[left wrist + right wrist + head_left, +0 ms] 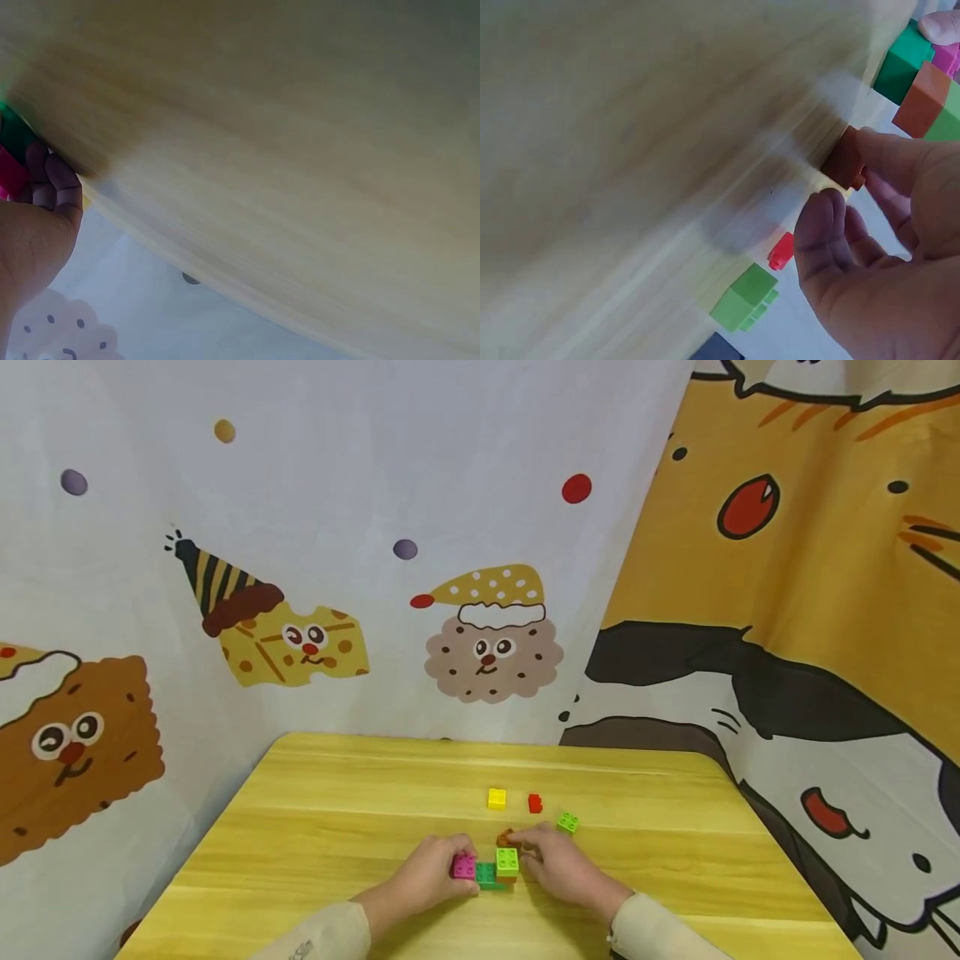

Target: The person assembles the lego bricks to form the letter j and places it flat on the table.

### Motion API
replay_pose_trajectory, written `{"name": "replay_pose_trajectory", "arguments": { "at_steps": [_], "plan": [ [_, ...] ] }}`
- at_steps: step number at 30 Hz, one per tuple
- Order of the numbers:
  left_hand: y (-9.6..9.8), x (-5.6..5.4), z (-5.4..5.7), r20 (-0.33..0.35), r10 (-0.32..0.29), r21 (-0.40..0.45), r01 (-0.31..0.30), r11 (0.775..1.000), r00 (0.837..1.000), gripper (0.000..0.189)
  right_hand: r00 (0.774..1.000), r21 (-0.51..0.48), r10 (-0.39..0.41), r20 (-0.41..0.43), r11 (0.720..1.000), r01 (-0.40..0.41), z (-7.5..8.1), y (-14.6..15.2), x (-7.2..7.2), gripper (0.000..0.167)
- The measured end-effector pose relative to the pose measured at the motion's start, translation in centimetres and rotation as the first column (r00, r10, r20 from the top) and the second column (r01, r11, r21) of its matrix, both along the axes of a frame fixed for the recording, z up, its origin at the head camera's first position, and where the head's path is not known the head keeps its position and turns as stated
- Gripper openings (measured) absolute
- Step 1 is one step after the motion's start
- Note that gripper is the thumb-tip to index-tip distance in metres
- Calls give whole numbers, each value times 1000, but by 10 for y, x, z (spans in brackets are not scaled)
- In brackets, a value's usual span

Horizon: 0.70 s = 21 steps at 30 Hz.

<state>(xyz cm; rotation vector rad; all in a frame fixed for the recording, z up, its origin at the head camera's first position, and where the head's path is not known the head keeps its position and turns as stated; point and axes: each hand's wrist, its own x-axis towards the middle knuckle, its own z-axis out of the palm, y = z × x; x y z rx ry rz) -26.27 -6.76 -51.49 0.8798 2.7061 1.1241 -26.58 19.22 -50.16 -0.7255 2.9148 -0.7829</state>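
My left hand [438, 867] grips the pink brick [464, 867] end of a small toy-brick build, thumb on the near side and fingers on the far side. The pink brick sits on a green brick [486, 874]. At the build's right end a lime brick [507, 860] is stacked over an orange-brown one [924, 97]. Beside that end, my right hand [558, 862] has its thumb and forefinger at a separate brown brick [843, 159], low over the table. The other fingers of this hand are bent and hold nothing.
Behind the hands lie a yellow brick [497, 798], a small red brick [535, 803] and a light-green brick [567, 822] on the wooden table [337, 793]. A cartoon-printed cloth [337, 485] hangs along the table's far and side edges.
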Motion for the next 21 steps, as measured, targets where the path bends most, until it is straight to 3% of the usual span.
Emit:
{"name": "replay_pose_trajectory", "arguments": {
  "at_steps": [4,7,10,14,17,21],
  "plan": [
    [-2,1,0,-6,15,-4,-15,1000,1000,34,991,33,-21,-129,999,26,0,-1,0,16],
    [-2,2,0,-2,27,-13,-27,1000,1000,34,986,62,-4,-165,998,14,0,-1,-2,18],
    [-2,2,1,2,32,-16,-32,999,999,34,990,74,-7,-141,997,18,0,3,-4,18],
    [-1,3,0,-15,29,-10,-29,1000,999,34,996,22,-71,-54,997,72,5,9,-7,16],
    [0,2,-1,-26,25,-9,-25,1000,999,36,995,-59,-102,1,993,102,16,12,-9,13],
    [0,-1,-3,-29,19,-8,-20,1000,999,36,998,-143,-55,18,988,57,35,11,-8,12]
  ]
}}
